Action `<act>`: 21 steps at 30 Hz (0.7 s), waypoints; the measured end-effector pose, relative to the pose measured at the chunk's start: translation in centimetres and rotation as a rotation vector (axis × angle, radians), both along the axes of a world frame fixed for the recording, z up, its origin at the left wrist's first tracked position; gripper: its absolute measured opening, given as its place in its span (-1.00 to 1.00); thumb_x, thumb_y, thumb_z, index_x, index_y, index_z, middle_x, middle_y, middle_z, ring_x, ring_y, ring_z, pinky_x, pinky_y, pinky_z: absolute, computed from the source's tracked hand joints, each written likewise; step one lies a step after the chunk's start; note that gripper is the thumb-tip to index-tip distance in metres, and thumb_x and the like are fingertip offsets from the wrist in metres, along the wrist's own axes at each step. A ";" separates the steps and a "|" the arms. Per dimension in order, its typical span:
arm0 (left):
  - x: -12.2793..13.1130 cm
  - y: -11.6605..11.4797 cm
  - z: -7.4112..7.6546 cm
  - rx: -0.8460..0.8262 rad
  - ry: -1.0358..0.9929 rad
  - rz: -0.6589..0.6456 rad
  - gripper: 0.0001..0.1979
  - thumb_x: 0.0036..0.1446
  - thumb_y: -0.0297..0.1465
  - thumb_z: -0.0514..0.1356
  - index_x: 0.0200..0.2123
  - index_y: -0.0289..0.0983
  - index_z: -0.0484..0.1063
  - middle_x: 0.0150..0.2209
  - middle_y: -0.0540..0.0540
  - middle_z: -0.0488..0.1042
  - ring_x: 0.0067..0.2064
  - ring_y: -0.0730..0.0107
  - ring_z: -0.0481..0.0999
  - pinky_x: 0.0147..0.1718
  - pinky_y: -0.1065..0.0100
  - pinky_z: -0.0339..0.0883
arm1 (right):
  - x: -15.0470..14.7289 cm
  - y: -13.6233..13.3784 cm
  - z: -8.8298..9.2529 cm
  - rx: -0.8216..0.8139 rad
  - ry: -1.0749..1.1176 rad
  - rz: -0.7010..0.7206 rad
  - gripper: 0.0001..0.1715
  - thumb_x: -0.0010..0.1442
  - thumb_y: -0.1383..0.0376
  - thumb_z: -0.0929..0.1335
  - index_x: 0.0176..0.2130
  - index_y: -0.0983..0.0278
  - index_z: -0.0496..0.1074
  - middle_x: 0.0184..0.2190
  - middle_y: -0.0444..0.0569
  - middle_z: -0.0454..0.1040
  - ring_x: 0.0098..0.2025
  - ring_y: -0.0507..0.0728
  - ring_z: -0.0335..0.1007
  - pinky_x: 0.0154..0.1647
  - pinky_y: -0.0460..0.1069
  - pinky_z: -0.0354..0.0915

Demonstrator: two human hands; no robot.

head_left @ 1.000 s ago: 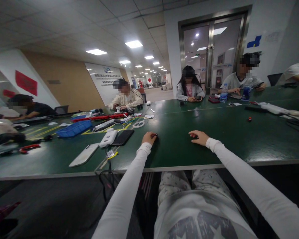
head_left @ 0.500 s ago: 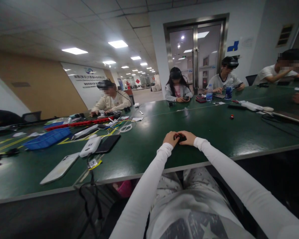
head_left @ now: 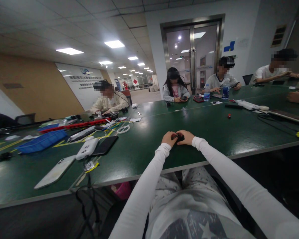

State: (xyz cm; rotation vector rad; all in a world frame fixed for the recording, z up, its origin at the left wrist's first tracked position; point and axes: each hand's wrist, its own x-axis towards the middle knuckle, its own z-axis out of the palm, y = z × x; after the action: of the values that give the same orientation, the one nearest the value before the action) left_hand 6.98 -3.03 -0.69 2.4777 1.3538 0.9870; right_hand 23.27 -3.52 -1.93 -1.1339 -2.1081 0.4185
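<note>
Close together over the green table (head_left: pixel 144 151), my left hand (head_left: pixel 168 138) and my right hand (head_left: pixel 186 136) both hold a small dark object (head_left: pixel 178 136). Its kind is too small to make out; a few reddish and light specks show on it. My left fingers are closed on its left side, my right fingers on its right side. The fingers hide much of it. A small red object (head_left: pixel 229 116) lies on the table beyond my right hand.
To the left lie a white phone (head_left: pixel 56 172), a white device (head_left: pixel 87 148), a black flat slab (head_left: pixel 105 145) and a blue tray (head_left: pixel 41 141). Several cables and a white cable coil (head_left: pixel 123 129) lie behind them. Bottles (head_left: pixel 206 93) stand across the table, where several people sit.
The whole view has shifted slightly, with things now a little further left. My hands stay together around the dark object, its visible part slightly altered.
</note>
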 end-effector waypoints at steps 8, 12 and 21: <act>-0.2 -0.5 0.6 0.034 -0.046 -0.039 -0.83 -0.16 -0.45 0.16 -0.38 -0.26 0.37 -0.36 -0.03 0.34 -0.30 0.47 0.34 -0.28 0.36 0.27 | 0.1 -0.6 0.6 0.028 0.057 0.029 -0.19 -0.34 0.17 0.45 -0.07 0.31 0.20 -0.19 0.03 0.28 -0.18 0.12 0.24 -0.17 0.03 0.19; -0.3 -0.7 0.9 0.032 -0.061 -0.044 -0.81 -0.16 -0.45 0.16 -0.37 -0.26 0.38 -0.33 -0.04 0.35 -0.26 0.44 0.34 -0.27 0.35 0.27 | 0.0 -1.0 1.0 0.037 0.102 0.038 -0.24 -0.34 0.21 0.45 -0.11 0.29 0.22 -0.21 0.00 0.28 -0.23 0.09 0.25 -0.22 0.01 0.20; -0.3 -1.0 1.2 0.018 -0.100 -0.027 -0.82 -0.17 -0.45 0.16 -0.37 -0.26 0.38 -0.32 -0.05 0.34 -0.24 0.43 0.33 -0.34 0.39 0.28 | -0.1 -1.3 1.3 0.038 0.132 0.025 -0.30 -0.35 0.23 0.45 -0.16 0.28 0.24 -0.27 -0.06 0.29 -0.32 0.04 0.24 -0.27 0.00 0.20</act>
State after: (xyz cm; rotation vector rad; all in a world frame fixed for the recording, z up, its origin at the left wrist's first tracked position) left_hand 6.72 -4.05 0.52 2.4175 1.2830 1.1056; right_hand 23.14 -4.81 -0.62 -1.0307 -2.0088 0.4515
